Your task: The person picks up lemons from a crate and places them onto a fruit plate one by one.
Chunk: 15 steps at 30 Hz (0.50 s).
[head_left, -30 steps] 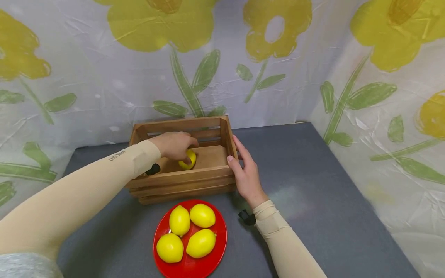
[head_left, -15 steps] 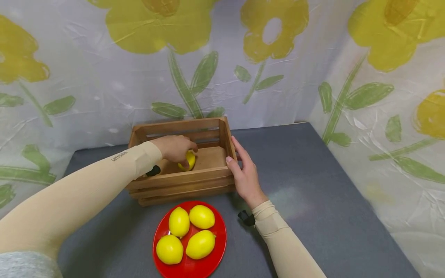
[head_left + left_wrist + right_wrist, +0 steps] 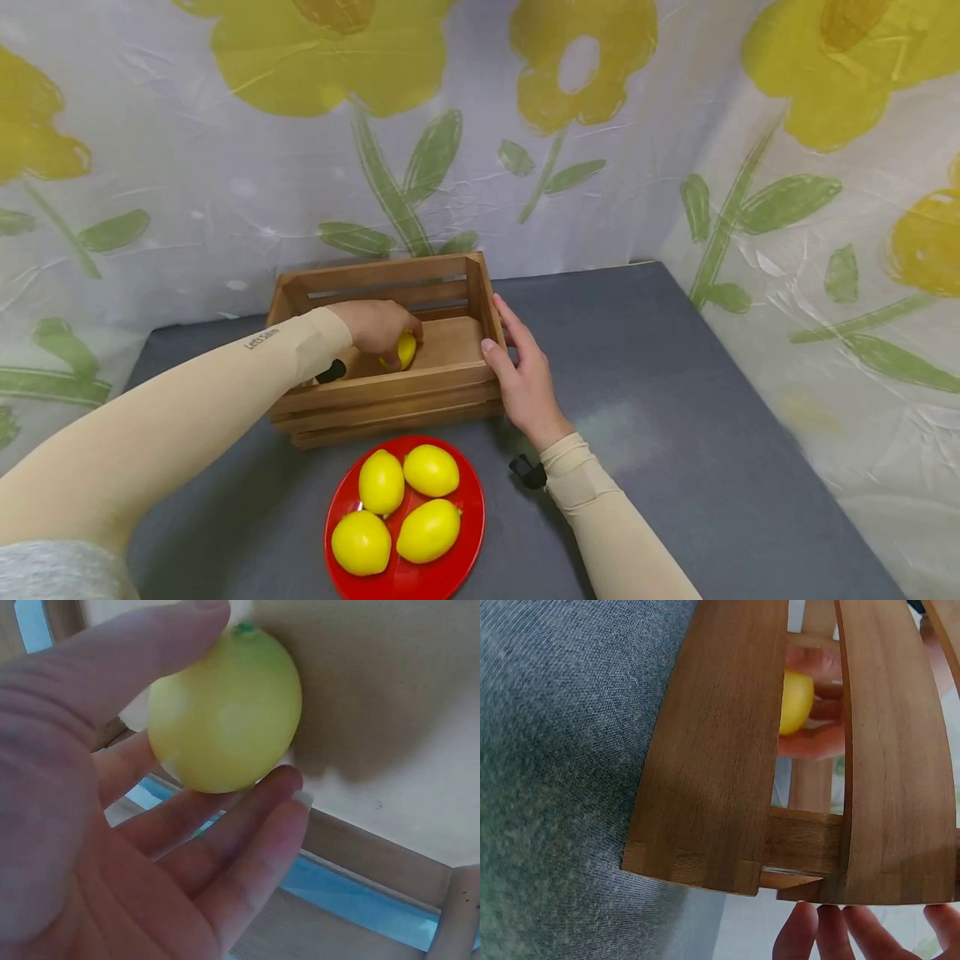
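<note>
In the head view my left hand (image 3: 378, 327) reaches down inside the wooden slatted crate (image 3: 397, 404). It grips a yellow lemon (image 3: 407, 348) close over the crate's floor. The left wrist view shows this lemon (image 3: 229, 712) between thumb and fingers, its green stem end turned away from the palm. Through a slat gap in the right wrist view, the lemon (image 3: 796, 701) appears again. My right hand (image 3: 528, 387) rests against the crate's right end, fingers straight along the outside and thumb at the top rim. Its fingertips (image 3: 831, 930) touch the end in the right wrist view.
In front of the crate, a red plate (image 3: 468, 542) bears several lemons (image 3: 429, 531). Both stand on a dark grey tabletop (image 3: 637, 417). A backdrop (image 3: 285, 183) with painted yellow flowers hangs behind and to the right.
My left hand has sunk slightly lower in the crate with the lemon, which has turned a little. The right hand keeps its place on the crate; the head view has shifted slightly.
</note>
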Each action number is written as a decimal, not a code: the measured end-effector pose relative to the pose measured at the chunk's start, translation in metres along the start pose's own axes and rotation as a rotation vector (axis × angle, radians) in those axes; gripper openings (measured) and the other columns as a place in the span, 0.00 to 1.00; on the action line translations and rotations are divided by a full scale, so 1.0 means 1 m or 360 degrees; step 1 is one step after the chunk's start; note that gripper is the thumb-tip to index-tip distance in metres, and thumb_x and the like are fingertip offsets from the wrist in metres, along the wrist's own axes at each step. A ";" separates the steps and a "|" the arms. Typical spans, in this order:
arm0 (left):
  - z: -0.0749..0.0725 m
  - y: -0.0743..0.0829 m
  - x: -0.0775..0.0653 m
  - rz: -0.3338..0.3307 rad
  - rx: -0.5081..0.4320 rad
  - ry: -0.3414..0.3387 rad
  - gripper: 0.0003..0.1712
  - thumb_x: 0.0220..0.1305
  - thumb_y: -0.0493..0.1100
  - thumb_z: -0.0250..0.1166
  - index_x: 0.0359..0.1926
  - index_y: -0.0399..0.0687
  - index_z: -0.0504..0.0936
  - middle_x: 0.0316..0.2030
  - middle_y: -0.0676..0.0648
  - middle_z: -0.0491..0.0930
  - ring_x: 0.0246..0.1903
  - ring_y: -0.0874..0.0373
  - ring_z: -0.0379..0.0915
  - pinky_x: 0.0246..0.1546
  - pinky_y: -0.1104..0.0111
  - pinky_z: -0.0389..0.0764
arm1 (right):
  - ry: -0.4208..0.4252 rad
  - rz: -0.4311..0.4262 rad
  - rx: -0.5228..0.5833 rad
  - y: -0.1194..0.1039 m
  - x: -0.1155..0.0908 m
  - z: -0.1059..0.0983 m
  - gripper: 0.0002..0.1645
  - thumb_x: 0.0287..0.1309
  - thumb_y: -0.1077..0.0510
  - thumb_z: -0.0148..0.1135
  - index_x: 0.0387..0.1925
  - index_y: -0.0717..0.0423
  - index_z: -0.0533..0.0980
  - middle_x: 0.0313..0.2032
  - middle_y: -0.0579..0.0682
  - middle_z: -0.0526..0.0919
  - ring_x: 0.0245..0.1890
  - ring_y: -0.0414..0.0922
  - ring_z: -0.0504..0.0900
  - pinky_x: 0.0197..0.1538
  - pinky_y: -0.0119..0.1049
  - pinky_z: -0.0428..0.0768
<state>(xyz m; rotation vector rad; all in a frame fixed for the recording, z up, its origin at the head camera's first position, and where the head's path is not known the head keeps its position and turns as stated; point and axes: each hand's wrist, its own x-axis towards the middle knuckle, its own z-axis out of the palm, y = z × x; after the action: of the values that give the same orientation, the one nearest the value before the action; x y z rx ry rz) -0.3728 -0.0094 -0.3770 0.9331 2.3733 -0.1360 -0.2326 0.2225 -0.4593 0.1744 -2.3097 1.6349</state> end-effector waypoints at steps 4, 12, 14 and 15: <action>0.001 -0.001 0.000 0.0011 0.0017 -0.0012 0.30 0.65 0.42 0.78 0.68 0.49 0.82 0.57 0.46 0.84 0.53 0.49 0.76 0.58 0.56 0.82 | -0.0001 -0.0018 -0.0001 0.000 0.001 0.001 0.37 0.78 0.44 0.54 0.84 0.26 0.61 0.80 0.35 0.68 0.65 0.50 0.77 0.66 0.57 0.79; -0.005 0.002 -0.011 0.0026 -0.0003 0.0066 0.34 0.63 0.44 0.79 0.69 0.48 0.81 0.60 0.44 0.83 0.51 0.50 0.76 0.57 0.56 0.83 | -0.0001 -0.0012 -0.0004 -0.001 0.001 0.001 0.37 0.78 0.44 0.54 0.83 0.26 0.61 0.80 0.36 0.68 0.65 0.51 0.77 0.67 0.57 0.79; -0.009 0.005 -0.016 0.0049 -0.0007 0.0117 0.35 0.62 0.44 0.79 0.69 0.47 0.81 0.62 0.43 0.82 0.51 0.50 0.77 0.57 0.56 0.83 | 0.0005 -0.0005 -0.0007 0.000 0.000 0.000 0.37 0.78 0.44 0.54 0.83 0.26 0.61 0.80 0.36 0.68 0.65 0.51 0.77 0.67 0.58 0.79; -0.010 0.006 -0.018 0.0062 -0.0003 0.0137 0.35 0.62 0.45 0.79 0.70 0.48 0.81 0.63 0.43 0.82 0.51 0.49 0.77 0.57 0.56 0.83 | 0.0008 -0.0004 -0.0007 0.000 0.000 0.000 0.37 0.78 0.43 0.53 0.83 0.26 0.61 0.80 0.36 0.68 0.65 0.51 0.77 0.68 0.58 0.78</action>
<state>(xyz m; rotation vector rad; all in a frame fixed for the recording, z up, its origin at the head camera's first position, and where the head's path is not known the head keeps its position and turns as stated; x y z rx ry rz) -0.3634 -0.0126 -0.3579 1.0021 2.4316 -0.0798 -0.2330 0.2228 -0.4595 0.1716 -2.3082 1.6273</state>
